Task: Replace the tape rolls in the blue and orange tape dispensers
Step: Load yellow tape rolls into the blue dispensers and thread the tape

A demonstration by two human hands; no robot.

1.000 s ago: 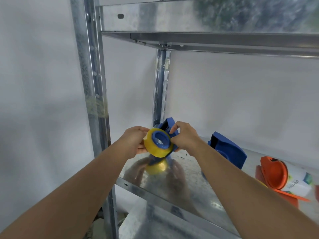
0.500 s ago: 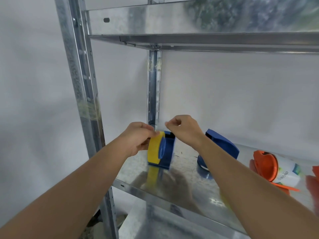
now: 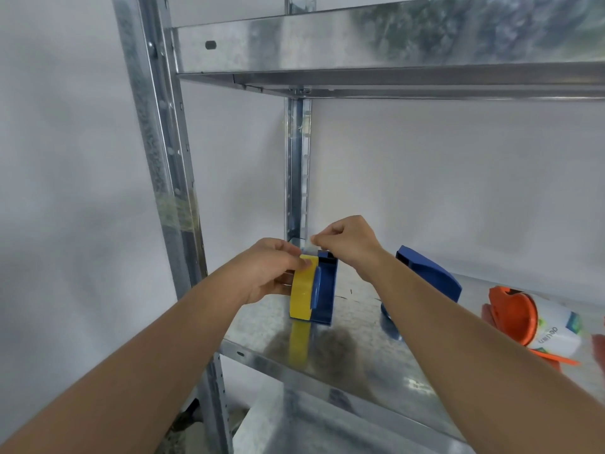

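Note:
A yellow tape roll (image 3: 302,294) on a blue hub stands upright against one half of the blue dispenser (image 3: 325,290) on the metal shelf (image 3: 357,348). My left hand (image 3: 271,270) grips the roll from the left side. Just above it my right hand (image 3: 347,242) pinches the clear free end of the tape (image 3: 311,249) and holds it up. A second blue dispenser part (image 3: 425,276) lies to the right. At the far right the orange dispenser (image 3: 510,314) lies on its side with a white labelled tape roll (image 3: 556,326) in it.
The shelf above (image 3: 393,70) hangs low over the work area. One steel upright (image 3: 163,165) stands at front left, another (image 3: 297,165) behind the hands. A white wall closes the back. A lower shelf (image 3: 311,427) shows beneath.
The roll and dispenser half went from tilted in the air to standing on the shelf. My right hand moved off the dispenser and lifted the tape's free end.

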